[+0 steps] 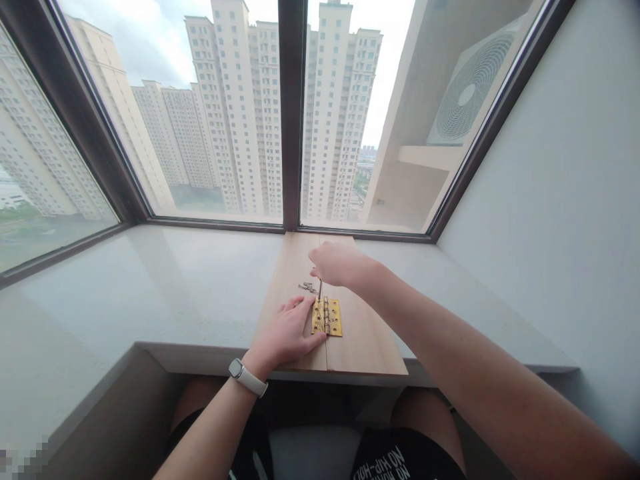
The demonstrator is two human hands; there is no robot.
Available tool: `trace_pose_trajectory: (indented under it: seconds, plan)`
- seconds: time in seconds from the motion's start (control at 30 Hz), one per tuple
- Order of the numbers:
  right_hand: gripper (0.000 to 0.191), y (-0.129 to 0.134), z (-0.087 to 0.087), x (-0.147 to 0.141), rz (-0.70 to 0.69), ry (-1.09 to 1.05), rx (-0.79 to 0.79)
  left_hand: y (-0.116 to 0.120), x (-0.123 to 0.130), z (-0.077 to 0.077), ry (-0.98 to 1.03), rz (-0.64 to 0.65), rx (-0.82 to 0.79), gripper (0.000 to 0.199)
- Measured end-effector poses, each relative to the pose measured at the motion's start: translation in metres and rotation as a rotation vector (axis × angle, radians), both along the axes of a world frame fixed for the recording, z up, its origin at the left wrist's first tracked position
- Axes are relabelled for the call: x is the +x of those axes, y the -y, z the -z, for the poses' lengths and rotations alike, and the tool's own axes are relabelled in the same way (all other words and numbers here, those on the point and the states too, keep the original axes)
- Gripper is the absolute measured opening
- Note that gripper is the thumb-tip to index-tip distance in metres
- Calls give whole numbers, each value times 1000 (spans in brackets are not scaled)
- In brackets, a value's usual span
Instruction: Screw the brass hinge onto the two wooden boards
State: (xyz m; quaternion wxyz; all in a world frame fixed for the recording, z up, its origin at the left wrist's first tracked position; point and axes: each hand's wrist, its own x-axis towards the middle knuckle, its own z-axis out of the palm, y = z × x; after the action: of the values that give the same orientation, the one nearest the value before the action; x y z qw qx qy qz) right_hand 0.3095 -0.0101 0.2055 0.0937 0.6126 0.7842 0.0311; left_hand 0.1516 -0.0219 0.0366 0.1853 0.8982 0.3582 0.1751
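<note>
A brass-coloured hinge (334, 317) lies spread flat across the seam between two pale wooden boards (367, 347). My left hand (287, 332) rests on the left board, its index finger at the hinge's upper left and its thumb along the lower edge, holding the hinge in place. Above the hinge, my right hand (335, 263) is closed around a screwdriver (320, 288). Its thin shaft points down to the top of the hinge's left leaf, while the fist hides most of the handle. Several dark screws (307, 287) lie loose on the left board, just beyond my left fingers.
Under the boards is a white window sill (200, 287), and their near ends stick out past its front edge. Dark-framed windows (291, 120) stand at the back, with a white wall (550, 200) on the right. My knees are below the sill.
</note>
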Motion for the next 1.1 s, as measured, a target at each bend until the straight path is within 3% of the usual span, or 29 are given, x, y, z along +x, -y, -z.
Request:
trace_pose_trajectory:
  seconds: [0.37,0.63,0.87,1.1]
  plan:
    - [19,-4,2,2,-136,-40,-31,-1,-1,0,-2,-3,-7,80]
    - [31,3,-4,-4,50,2,-25,0,-3,0,-3,-1,-1,77]
    - [14,-3,-2,0,-36,-12,-23,-1,-3,2,-1,-2,7,77]
    - [28,-6,0,2,-42,-34,-45,-1,-4,4,0,2,9,77]
